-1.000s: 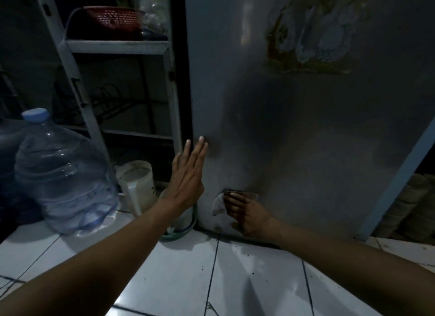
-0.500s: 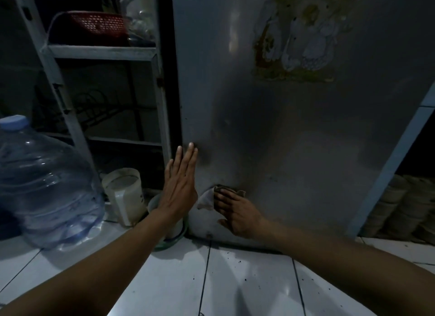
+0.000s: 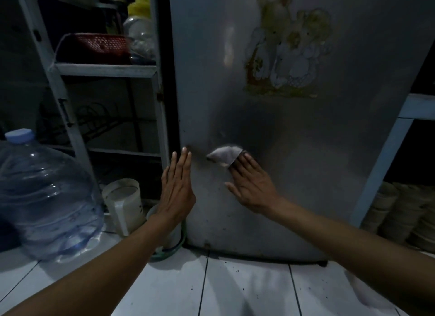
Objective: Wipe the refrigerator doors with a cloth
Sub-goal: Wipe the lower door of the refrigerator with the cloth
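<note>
Refrigerator door [image 3: 294,139]: pale grey panel filling the centre and right of the view, upright, closed, bottom edge just above the white tiled floor [image 3: 247,290]. Faded bear sticker [image 3: 287,54] on the upper half. Dull smudging across the lower half; rust specks along the bottom left corner.

Metal shelf rack [image 3: 103,70] to the left of the door, holding a red basket [image 3: 101,44] and a yellow-capped container [image 3: 138,8]. Large water jug [image 3: 44,195] on the floor at far left. White cup [image 3: 122,198] between jug and door.

Left hand [image 3: 177,188]: flat, fingers straight and together, fingertips resting on the door's left edge. Holding nothing. Judged to be bracing the door.

Right hand [image 3: 249,184]: spread flat on the door, fingers straight, pressing the cloth [image 3: 224,154] to the panel under the fingertips. Not pinched; held by pressure only.

Cloth: small, pale, bunched, on the lower-left part of the door, just right of the left hand's fingertips.

Change since a second ago: right hand and cloth raised from near the door's bottom edge to a point level with the left fingertips. Left hand in the same bracing place on the edge. Read as an upward stroke in progress. Lowest strip judged covered; middle and upper door, sticker area included, judged not yet reached.
</note>
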